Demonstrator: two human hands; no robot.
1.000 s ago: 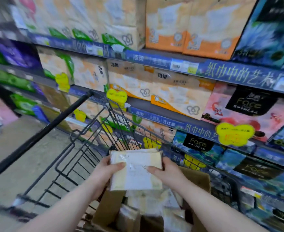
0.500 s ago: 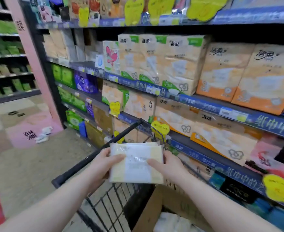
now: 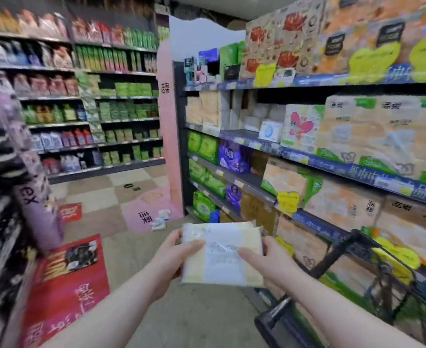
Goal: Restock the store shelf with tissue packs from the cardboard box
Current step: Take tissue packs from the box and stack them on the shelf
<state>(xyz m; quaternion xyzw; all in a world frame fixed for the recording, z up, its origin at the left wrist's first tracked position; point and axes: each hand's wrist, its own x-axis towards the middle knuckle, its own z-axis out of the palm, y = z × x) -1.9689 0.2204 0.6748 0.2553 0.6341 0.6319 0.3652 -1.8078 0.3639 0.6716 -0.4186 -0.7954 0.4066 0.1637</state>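
Note:
A pale yellow and white tissue pack (image 3: 222,254) is held up in front of me at chest height. My left hand (image 3: 174,254) grips its left edge and my right hand (image 3: 264,259) grips its right edge, thumbs across the front. The store shelf (image 3: 244,136) runs along the right, stocked with large tissue bundles; a stretch beside a small white pack (image 3: 269,130) has little on it. The cardboard box is out of view.
The black shopping cart (image 3: 332,259) stands at the lower right against the shelving. Small white packs (image 3: 160,221) lie on the floor by a pink pillar (image 3: 169,146). More shelves line the left and the far end of the aisle.
The view has swung up and left, from the cart and box to the aisle and the shelf's far end. Both hands keep the same hold on the pack. The box has left the view.

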